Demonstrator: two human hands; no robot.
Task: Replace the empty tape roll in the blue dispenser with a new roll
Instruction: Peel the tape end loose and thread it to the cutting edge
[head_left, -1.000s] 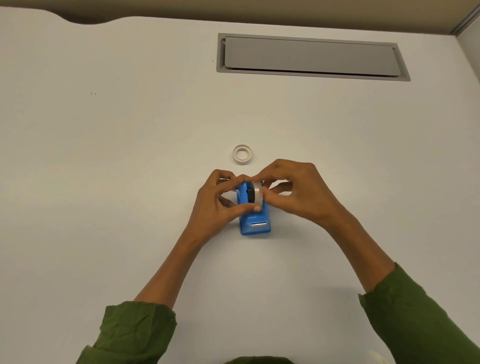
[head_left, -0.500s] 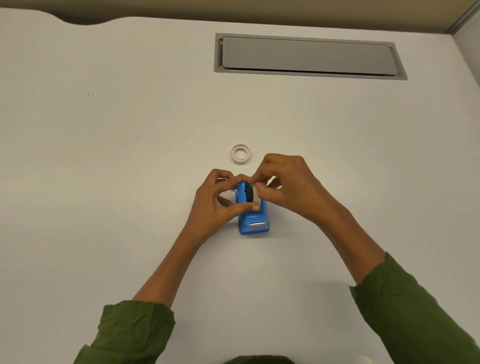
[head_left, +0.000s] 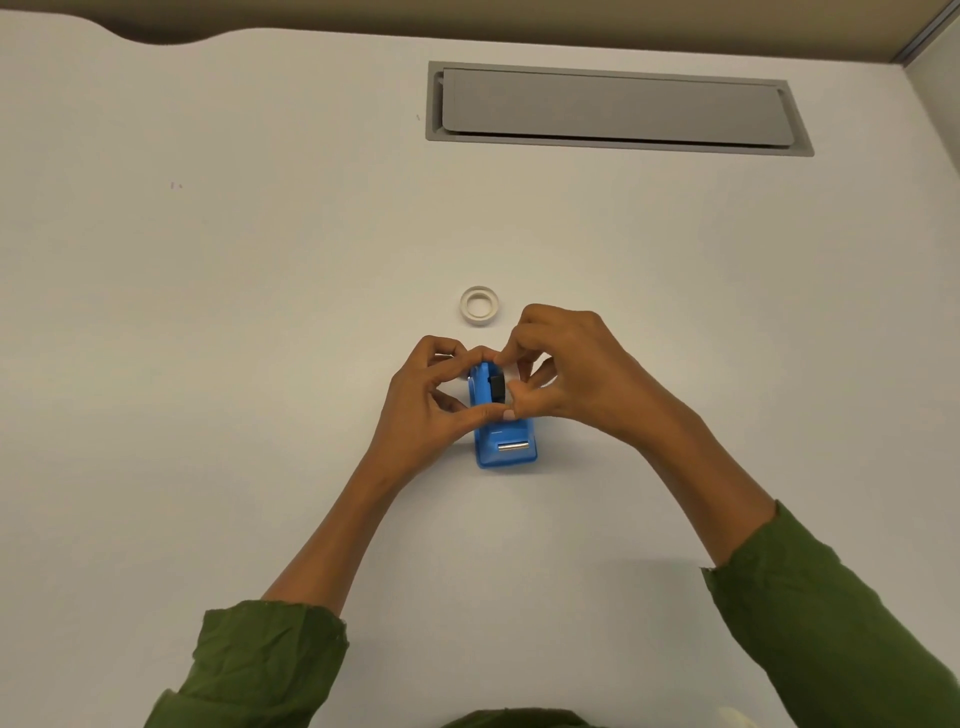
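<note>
- The blue dispenser (head_left: 506, 441) sits on the white table (head_left: 208, 364), in the middle, with its metal cutter (head_left: 513, 446) on the near end.
- My left hand (head_left: 426, 410) holds its left side, with the thumb curled across the top.
- My right hand (head_left: 566, 369) curls its fingers round the black hub (head_left: 497, 387) at the far end (the new roll is hidden there, so I cannot tell where it sits).
- A small white ring (head_left: 479, 306), the empty roll, lies flat just past my hands.
- A grey hatch (head_left: 613, 109) is far away.
</note>
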